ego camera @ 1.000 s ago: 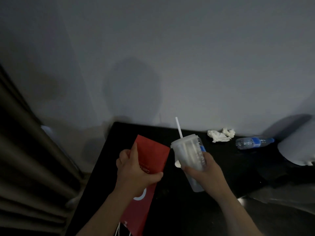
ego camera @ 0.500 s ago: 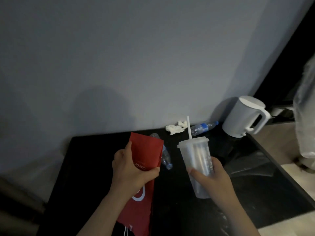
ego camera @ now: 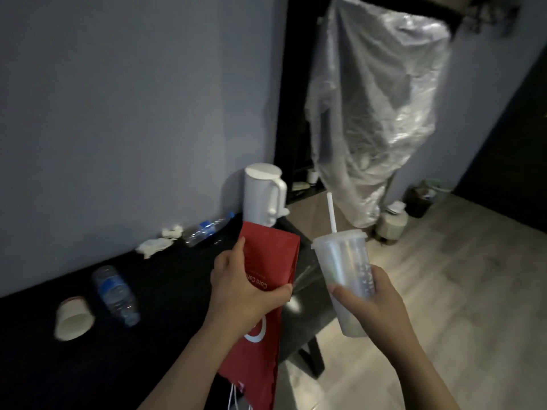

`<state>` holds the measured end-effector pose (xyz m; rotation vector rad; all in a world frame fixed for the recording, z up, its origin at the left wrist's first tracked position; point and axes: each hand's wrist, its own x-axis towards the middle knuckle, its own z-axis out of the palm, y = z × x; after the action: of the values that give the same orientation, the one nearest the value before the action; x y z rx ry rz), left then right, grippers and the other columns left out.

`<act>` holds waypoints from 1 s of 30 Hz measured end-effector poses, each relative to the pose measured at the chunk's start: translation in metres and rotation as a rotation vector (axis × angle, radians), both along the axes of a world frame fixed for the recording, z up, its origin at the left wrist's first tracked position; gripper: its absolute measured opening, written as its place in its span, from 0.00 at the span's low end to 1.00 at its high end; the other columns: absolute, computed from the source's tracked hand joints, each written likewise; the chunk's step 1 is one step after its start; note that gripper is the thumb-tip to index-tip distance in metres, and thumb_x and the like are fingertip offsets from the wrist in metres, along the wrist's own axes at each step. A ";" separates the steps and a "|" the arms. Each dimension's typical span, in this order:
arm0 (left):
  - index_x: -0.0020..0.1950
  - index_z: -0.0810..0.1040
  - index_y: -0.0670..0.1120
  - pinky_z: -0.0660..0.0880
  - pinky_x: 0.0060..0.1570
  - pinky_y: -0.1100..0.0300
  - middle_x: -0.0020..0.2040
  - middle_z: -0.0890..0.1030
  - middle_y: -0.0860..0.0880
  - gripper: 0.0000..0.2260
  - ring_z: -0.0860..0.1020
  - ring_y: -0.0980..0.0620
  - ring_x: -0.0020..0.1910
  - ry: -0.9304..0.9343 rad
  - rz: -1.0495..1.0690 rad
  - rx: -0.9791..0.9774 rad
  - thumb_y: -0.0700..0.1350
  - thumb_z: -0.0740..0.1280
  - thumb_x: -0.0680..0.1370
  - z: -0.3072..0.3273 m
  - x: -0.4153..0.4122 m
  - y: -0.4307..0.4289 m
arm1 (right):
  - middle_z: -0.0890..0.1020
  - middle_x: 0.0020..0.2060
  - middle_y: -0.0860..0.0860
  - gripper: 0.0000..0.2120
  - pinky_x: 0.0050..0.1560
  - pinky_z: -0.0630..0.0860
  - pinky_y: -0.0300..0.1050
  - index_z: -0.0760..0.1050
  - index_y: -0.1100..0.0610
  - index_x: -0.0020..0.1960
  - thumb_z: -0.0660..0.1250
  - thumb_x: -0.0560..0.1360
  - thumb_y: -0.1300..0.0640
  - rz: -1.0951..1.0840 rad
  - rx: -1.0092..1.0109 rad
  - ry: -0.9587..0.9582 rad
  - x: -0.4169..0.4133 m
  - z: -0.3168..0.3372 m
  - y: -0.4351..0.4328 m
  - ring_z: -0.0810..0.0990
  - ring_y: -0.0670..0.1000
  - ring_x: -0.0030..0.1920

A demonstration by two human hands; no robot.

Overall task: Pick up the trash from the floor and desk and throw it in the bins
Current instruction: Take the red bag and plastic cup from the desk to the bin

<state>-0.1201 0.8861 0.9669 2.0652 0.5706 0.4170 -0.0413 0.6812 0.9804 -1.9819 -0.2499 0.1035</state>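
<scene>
turning right from the desk [ego camera: 165, 294], the view now reveals what may be a bin [ego camera: 420, 199] in the dim far corner; left hand [ego camera: 242, 291] pinches a red paper bag [ego camera: 272, 255], right hand [ego camera: 373, 300] wraps a lidded cup [ego camera: 344, 261]; both lifted, binning looks next

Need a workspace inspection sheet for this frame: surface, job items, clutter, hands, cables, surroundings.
Surface: black desk, dim light.
Job's things: red bag and lidded cup with straw, both in hand; on the desk near bottle, far bottle, tissues, tipped paper cup.
Clutter: white kettle at desk end.
Hands: left hand grips the bag; right hand holds the cup.
Cables: nothing seen.
Surroundings: wood floor, bin by far wall, hanging plastic cover.
</scene>
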 end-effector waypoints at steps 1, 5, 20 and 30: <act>0.75 0.48 0.61 0.67 0.66 0.53 0.63 0.58 0.59 0.54 0.64 0.54 0.67 -0.014 -0.039 -0.007 0.66 0.71 0.54 0.003 0.015 -0.019 | 0.78 0.45 0.40 0.24 0.34 0.70 0.36 0.70 0.42 0.50 0.73 0.58 0.39 -0.038 0.007 -0.011 0.007 0.003 -0.022 0.78 0.41 0.42; 0.76 0.49 0.60 0.66 0.66 0.54 0.66 0.58 0.58 0.55 0.62 0.54 0.68 -0.048 -0.189 -0.013 0.67 0.70 0.53 0.013 0.067 -0.093 | 0.80 0.41 0.40 0.25 0.33 0.71 0.32 0.72 0.42 0.48 0.73 0.55 0.36 -0.192 0.035 -0.057 0.024 0.009 -0.104 0.78 0.35 0.41; 0.75 0.48 0.61 0.68 0.66 0.49 0.70 0.56 0.57 0.56 0.61 0.51 0.70 -0.109 -0.616 -0.029 0.69 0.69 0.51 0.026 0.300 -0.286 | 0.80 0.46 0.43 0.26 0.39 0.76 0.38 0.72 0.43 0.55 0.78 0.61 0.44 -0.633 -0.025 -0.145 0.159 0.024 -0.302 0.81 0.40 0.42; 0.76 0.50 0.61 0.66 0.69 0.46 0.72 0.55 0.56 0.57 0.58 0.49 0.72 -0.093 -0.660 0.002 0.70 0.68 0.50 0.035 0.478 -0.349 | 0.81 0.46 0.43 0.25 0.37 0.72 0.33 0.73 0.44 0.55 0.78 0.62 0.46 -0.697 -0.026 -0.111 0.311 0.030 -0.364 0.80 0.40 0.43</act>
<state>0.3576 0.5374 1.0017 2.0823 -0.1786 0.1188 0.2693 0.3170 1.0106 -1.9967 0.3789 -0.4524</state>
